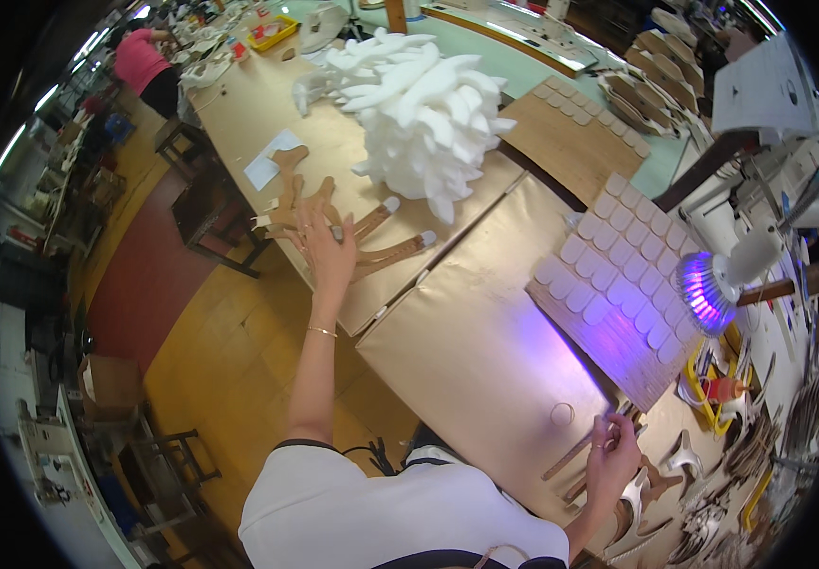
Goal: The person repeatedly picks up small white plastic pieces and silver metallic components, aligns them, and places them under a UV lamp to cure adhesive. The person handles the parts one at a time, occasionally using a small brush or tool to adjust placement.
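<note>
My left hand (326, 248) lies with its fingers stretched out over a group of brown, strap-shaped shoe pieces (318, 194) on the gold-covered table. Two of the brown straps (400, 251) reach out to its right, with pale rounded tips. A small white paper (273, 159) lies just beyond these pieces. At the lower right, my right hand (613, 455) has its fingers bent together beside narrow brown strips (569, 457). What lies between those fingertips is too small to make out. Brown and white cut pieces (651, 482) lie close to its right side.
A heap of white foam-like pieces (428, 114) stands beyond my left hand. Boards carry rows of pale rounded pieces (618, 251). A lamp (708, 292) throws purple light on the right-hand board. At the far left, a person in a pink top (139, 62) leans over the table.
</note>
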Demonstrator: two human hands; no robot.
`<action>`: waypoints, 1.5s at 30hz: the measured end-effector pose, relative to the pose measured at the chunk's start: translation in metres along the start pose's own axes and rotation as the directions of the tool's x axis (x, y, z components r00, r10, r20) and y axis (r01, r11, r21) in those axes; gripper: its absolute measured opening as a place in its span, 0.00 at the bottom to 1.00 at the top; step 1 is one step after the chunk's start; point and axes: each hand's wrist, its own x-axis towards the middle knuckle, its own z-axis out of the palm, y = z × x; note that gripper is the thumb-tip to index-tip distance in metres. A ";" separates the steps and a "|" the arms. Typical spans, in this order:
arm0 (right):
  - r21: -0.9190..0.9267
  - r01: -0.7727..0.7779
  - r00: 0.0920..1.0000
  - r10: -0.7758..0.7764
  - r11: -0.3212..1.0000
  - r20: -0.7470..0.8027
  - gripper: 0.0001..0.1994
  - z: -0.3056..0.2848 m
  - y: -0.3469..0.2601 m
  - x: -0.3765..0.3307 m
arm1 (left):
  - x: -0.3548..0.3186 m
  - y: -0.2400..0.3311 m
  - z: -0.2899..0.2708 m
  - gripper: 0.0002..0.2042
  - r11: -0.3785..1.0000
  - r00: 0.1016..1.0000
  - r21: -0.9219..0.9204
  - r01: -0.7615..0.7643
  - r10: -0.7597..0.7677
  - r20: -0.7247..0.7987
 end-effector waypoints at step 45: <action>-0.111 -0.055 0.998 0.051 0.992 -0.036 0.15 -0.022 0.042 -0.011 | 0.083 -0.109 -0.084 0.14 0.972 0.979 0.217 0.087 -0.043 -0.200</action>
